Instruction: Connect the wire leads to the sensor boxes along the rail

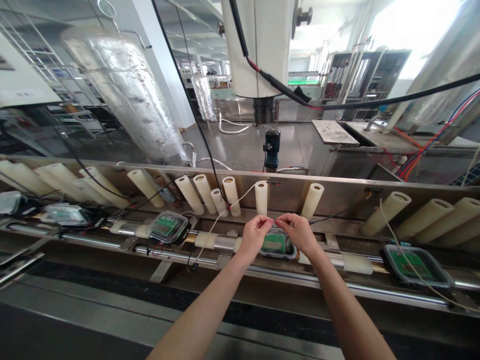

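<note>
My left hand (pixel 255 234) and my right hand (pixel 298 231) meet above a clear plastic box with a green circuit board (pixel 276 245) that sits on the metal rail (pixel 262 272). Both hands are closed in a pinch. Between the fingertips runs a thin red wire (pixel 275 221). A white cord (pixel 240 196) leads from my left hand up and left towards the white rollers. What the right hand pinches looks like the red wire's end.
A row of white cylindrical rollers (pixel 261 197) lines the steel back wall. More clear boxes with green boards sit at left (pixel 167 226) and right (pixel 414 265) on the rail. Behind stand a foil-wrapped tank (pixel 127 95), a white column (pixel 262 45) and black cables.
</note>
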A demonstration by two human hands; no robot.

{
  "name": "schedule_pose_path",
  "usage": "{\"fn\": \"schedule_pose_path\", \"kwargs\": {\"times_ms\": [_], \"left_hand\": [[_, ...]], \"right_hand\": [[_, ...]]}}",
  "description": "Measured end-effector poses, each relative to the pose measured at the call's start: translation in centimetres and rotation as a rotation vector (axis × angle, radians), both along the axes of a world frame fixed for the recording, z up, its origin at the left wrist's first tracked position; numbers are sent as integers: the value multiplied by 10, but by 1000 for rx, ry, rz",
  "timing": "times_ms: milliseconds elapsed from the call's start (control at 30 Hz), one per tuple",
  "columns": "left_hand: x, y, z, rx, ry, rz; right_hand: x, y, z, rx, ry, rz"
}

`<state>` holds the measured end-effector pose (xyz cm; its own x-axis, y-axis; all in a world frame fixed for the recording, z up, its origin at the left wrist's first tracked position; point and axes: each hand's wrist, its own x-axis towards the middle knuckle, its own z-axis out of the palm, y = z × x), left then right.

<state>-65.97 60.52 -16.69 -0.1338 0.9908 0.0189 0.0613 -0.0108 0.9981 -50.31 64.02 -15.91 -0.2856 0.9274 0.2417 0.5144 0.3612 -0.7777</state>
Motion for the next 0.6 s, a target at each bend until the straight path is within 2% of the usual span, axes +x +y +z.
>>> {"fn": "schedule_pose_path", "kwargs": {"times_ms": [100, 167, 267, 300, 367, 467, 600], "left_hand": [[1, -3, -3, -14, 8, 19], [-8, -4, -4, 45, 103, 81], [-37, 0, -3, 170, 548, 262], [-49, 3, -3, 149, 745, 299], [-71, 11, -3, 4, 1037, 318], [-92, 28, -1, -168, 1118, 317], [-94, 38, 10, -215, 1102, 261]], "right_hand": [[-1, -3, 2, 10, 7, -19], [0, -4, 4, 20, 7, -30], [3, -6, 8, 25, 7, -52], [3, -6, 9, 24, 7, -58], [3, -6, 10, 22, 9, -63], [1, -7, 10, 11, 13, -64], [-1, -6, 8, -9, 22, -71]]}}
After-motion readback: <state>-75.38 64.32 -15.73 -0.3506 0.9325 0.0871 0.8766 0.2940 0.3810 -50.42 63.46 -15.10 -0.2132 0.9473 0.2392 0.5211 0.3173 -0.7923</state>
